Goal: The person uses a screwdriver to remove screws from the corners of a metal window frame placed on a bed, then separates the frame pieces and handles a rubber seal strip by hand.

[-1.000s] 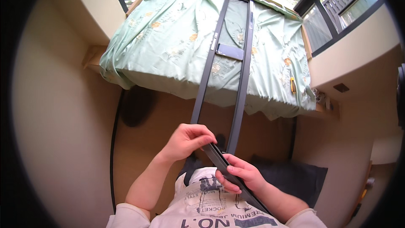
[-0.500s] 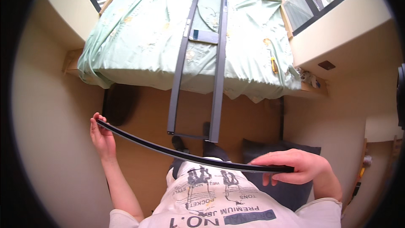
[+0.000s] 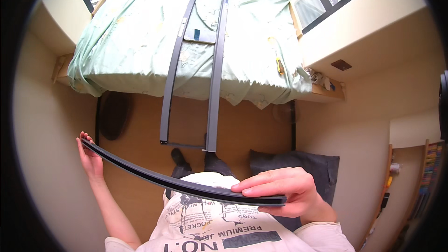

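Note:
A long dark frame bar [image 3: 158, 178] spans across my body in front of the shirt, its curve at least partly from the lens. My left hand [image 3: 91, 157] grips its left end. My right hand [image 3: 284, 187] is wrapped round its right end, fingers on top and thumb side below. Ahead lies a narrow grey metal frame [image 3: 214, 88] with two long side rails. Its far part rests on the green bed sheet [image 3: 135, 56], and its near end juts past the bed's edge. A phone [image 3: 199, 36] sits between the rails.
A yellow-handled screwdriver [image 3: 279, 66] lies on the right side of the sheet. A dark cushion [image 3: 298, 172] is on the floor at right. Under the bed's left side is a dark oval thing [image 3: 115, 115]. Shelves with colourful books [image 3: 427, 172] stand far right.
The bar is still in both hands, and its right end has turned to show more of its top face. The whole scene has shifted left in view.

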`<state>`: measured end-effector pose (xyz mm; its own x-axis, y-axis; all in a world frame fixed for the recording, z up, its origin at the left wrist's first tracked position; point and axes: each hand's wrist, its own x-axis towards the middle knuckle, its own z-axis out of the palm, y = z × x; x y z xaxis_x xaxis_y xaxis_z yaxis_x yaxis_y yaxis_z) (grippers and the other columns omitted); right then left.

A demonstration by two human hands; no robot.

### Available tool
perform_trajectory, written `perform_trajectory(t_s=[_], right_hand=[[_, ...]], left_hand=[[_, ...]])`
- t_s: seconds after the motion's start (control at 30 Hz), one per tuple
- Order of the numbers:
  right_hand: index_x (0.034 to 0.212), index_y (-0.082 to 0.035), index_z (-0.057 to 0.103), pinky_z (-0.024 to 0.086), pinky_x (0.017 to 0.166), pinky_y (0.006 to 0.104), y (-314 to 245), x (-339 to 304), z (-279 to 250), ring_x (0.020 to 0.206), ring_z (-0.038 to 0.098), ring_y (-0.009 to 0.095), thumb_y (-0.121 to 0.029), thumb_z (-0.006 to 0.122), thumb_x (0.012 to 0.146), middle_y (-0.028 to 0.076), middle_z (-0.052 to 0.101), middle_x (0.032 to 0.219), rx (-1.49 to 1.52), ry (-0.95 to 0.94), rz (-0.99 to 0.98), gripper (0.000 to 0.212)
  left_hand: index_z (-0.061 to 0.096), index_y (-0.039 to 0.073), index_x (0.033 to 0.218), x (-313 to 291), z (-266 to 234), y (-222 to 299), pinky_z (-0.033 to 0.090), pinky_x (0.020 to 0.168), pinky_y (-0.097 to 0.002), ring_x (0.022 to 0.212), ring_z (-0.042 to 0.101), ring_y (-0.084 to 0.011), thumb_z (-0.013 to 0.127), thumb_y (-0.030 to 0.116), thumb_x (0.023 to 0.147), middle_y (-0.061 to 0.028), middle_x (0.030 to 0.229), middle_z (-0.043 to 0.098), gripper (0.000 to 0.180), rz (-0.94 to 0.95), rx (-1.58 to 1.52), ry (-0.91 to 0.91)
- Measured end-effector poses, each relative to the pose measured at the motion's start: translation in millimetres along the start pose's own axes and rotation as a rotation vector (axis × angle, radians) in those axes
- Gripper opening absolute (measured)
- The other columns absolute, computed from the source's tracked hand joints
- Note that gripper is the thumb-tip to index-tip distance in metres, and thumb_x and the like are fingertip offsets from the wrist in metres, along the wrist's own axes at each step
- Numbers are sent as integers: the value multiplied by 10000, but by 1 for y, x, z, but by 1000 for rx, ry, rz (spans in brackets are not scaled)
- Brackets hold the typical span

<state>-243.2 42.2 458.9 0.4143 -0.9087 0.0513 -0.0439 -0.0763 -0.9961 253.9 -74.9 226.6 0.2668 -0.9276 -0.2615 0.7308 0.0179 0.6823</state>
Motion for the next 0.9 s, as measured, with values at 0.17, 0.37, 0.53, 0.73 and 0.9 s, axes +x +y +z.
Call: perform_trajectory(t_s=[0.17,0.37,0.53,0.73,0.9], right_hand=[[1089,111,668,560,775,356,2,0,9,893,702,349,-13,739,777,302,661,1087,-15,68,-161,343],[1058,115,679,565,746,354,-4,-5,8,854,704,339,-60,747,798,301,671,1047,-26,39,-208,321],[957,118,704,577,723,367,-6,-7,2,814,710,342,-142,703,860,304,679,989,-7,18,-290,278],[1012,96,700,552,752,376,-10,1,-4,847,690,361,-92,699,825,300,661,1056,40,-55,-224,265],[987,-15,534,551,575,299,32,-54,-42,682,546,225,-299,619,951,174,511,966,201,405,-260,299]], left_hand=[[607,32,1123,-12,-7,8,543,859,-223,974,615,-140,528,243,1008,-54,1064,635,253,-70,14,74],[610,16,1129,-23,-23,8,530,923,-240,983,605,-152,528,211,1006,-67,1029,635,244,-151,-128,2],[607,-1,1140,-31,-11,-1,536,922,-243,979,612,-156,518,191,1010,-74,1017,643,248,-127,-84,44],[609,-13,1130,-40,-26,11,537,885,-252,979,606,-154,510,200,1014,-79,1027,638,263,-87,-73,49],[596,-11,1132,-67,49,8,547,860,-273,1003,597,-189,547,255,995,-96,1049,610,303,2,-189,-112]])
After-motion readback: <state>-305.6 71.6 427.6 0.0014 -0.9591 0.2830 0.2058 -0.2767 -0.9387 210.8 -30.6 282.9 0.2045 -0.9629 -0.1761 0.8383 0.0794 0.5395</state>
